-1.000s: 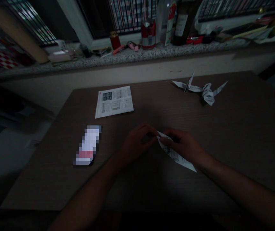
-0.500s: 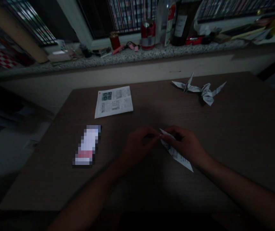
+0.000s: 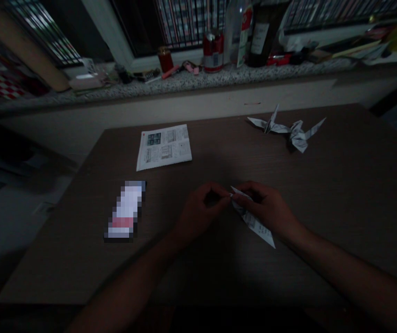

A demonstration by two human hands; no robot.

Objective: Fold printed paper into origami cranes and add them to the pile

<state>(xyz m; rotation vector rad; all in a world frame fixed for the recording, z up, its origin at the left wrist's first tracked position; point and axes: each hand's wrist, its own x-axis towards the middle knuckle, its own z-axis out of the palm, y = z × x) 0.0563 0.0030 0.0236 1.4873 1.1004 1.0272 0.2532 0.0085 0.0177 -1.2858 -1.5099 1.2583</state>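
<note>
Between my two hands is a folded piece of printed paper (image 3: pixel 259 230), long and pointed at both visible ends. My right hand (image 3: pixel 266 201) grips its upper part with thumb and fingers, covering much of it. With thumb and forefinger pressed together, my left hand (image 3: pixel 203 206) pinches a small tip at the paper's left side. Two folded paper cranes, one on the left (image 3: pixel 269 124) and one on the right (image 3: pixel 299 136), sit near the back right of the table.
A folded printed sheet (image 3: pixel 165 148) lies at the back left of the brown table (image 3: pixel 63 259). A phone (image 3: pixel 125 210) with a lit, blurred screen is left of my hands. Behind, a stone windowsill (image 3: pixel 170 85) bears a red can (image 3: pixel 213 51), bottles and clutter.
The lower end of the folded paper has shifted slightly left. Both hands stay in nearly the same place, with the same grips.
</note>
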